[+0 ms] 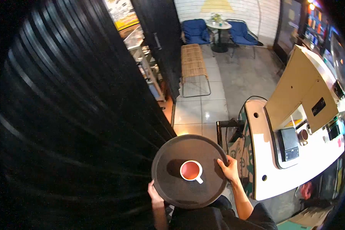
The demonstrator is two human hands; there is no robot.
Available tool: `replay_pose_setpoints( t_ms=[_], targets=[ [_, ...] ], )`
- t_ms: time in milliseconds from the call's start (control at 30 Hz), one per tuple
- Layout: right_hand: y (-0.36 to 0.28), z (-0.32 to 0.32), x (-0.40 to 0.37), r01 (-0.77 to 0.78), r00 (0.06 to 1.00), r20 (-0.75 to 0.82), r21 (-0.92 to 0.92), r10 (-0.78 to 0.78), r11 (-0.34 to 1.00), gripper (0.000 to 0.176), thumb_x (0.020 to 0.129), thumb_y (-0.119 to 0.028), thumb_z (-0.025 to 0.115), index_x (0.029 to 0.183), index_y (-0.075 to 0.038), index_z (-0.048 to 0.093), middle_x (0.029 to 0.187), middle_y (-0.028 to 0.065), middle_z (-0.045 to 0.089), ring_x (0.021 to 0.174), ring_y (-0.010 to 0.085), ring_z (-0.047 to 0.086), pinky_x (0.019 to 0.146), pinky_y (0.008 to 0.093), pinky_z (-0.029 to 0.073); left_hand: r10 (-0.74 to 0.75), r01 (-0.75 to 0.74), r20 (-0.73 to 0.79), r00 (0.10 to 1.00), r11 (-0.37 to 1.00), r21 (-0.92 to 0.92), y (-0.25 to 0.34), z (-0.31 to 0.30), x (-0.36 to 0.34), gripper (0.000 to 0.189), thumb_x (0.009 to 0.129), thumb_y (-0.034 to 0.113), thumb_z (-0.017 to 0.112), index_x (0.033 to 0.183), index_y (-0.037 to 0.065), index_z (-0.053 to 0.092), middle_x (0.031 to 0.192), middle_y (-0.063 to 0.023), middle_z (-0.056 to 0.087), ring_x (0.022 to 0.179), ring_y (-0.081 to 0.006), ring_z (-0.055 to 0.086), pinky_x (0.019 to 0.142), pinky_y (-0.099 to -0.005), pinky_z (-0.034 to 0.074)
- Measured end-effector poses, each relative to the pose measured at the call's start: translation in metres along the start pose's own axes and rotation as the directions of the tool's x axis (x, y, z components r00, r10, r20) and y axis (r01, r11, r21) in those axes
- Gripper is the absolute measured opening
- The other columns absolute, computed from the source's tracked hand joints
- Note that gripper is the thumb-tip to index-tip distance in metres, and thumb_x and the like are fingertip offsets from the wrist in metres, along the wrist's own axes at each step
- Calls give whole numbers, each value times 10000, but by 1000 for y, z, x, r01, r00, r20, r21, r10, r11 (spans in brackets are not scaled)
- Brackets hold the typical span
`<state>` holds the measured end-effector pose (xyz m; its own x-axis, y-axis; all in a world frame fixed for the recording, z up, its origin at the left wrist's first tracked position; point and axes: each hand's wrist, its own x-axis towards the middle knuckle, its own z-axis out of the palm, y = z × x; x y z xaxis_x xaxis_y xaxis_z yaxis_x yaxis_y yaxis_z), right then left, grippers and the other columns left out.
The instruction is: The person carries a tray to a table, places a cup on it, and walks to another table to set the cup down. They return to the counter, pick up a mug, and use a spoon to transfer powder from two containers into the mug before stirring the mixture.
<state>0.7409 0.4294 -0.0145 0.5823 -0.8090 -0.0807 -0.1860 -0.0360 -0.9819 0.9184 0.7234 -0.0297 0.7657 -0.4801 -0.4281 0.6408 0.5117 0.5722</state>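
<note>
A round dark serving tray (207, 149) is held level in front of my body. On it, near the middle, stands a white cup (199, 179) with reddish liquid inside, its handle turned toward me and a little right. My left hand (155, 193) grips the tray's lower left rim, with most of its fingers hidden below. At the right rim, my right hand (230, 170) has its thumb over the top edge and the other fingers mostly underneath. Neither hand touches the cup.
A black corrugated wall (84, 115) runs close along my left, with a doorway beyond it. To the right stands a white counter (262, 165) with a black scale (288, 142) and a brown cup (303, 137). Ahead are a woven bench (193, 61), blue chairs (195, 31) and a round table (218, 25).
</note>
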Motion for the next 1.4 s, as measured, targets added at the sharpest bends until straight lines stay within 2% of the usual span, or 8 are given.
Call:
replay_pose_setpoints(
  t_ms=[133,200,467,833,900,1200,1367,1400],
  targets=[
    [-18,18,25,-105,990,-78,137,117,985,282,872,-166,705,1060,39,659,931,94,712,830,145,636,758,313,507,-82,76,36,996,988,133,28,34,73,481,902,354,532,1252,26,581,1282,-138,594,1144,-323,554,995,-461,428],
    [-19,28,39,-104,981,-142,209,135,972,309,864,-166,722,1077,45,650,979,108,703,903,168,624,812,321,493,-77,112,-121,990,942,316,38,62,102,505,908,371,536,1293,47,564,1316,-125,575,1180,-318,531,1010,-456,414],
    [-15,46,104,-118,903,-398,134,162,984,304,885,-188,710,1067,48,650,985,110,697,879,163,622,781,323,495,-219,100,224,950,890,446,44,113,247,537,916,409,528,1311,47,556,1343,-111,552,1210,-301,513,1031,-436,393],
    [-23,33,223,5,847,-519,219,112,976,334,899,-192,698,1139,32,632,1068,83,678,961,164,603,871,324,463,-360,134,328,874,826,548,31,217,395,492,946,336,509,1307,6,556,1280,-111,596,1170,-269,556,968,-393,451],
    [-17,28,243,-24,821,-558,172,117,985,342,897,-202,703,1137,31,633,1058,87,677,954,173,605,870,328,463,-415,251,325,850,861,442,27,242,408,352,938,231,574,1193,-5,627,1163,-105,661,1018,-240,628,904,-352,484],
    [-17,-2,340,37,779,-622,168,77,985,273,916,-167,672,1081,47,636,922,47,670,807,135,602,722,307,494,-583,376,341,737,774,509,-19,326,503,368,945,252,543,1206,2,608,1204,-127,649,1076,-266,617,940,-378,484],
    [25,-23,410,2,600,-800,25,19,1000,276,929,-179,657,1070,57,632,901,40,666,794,122,590,700,300,486,-631,420,248,735,710,565,-56,381,572,374,903,252,602,1189,12,627,1182,-123,660,1084,-272,619,956,-402,488],
    [-23,-35,419,22,701,-704,177,111,984,250,930,-166,650,1039,58,634,874,38,658,775,115,577,691,292,476,-653,410,284,703,697,589,-58,401,583,381,898,263,614,1187,15,630,1181,-118,660,1082,-268,620,960,-401,486]
  ],
)
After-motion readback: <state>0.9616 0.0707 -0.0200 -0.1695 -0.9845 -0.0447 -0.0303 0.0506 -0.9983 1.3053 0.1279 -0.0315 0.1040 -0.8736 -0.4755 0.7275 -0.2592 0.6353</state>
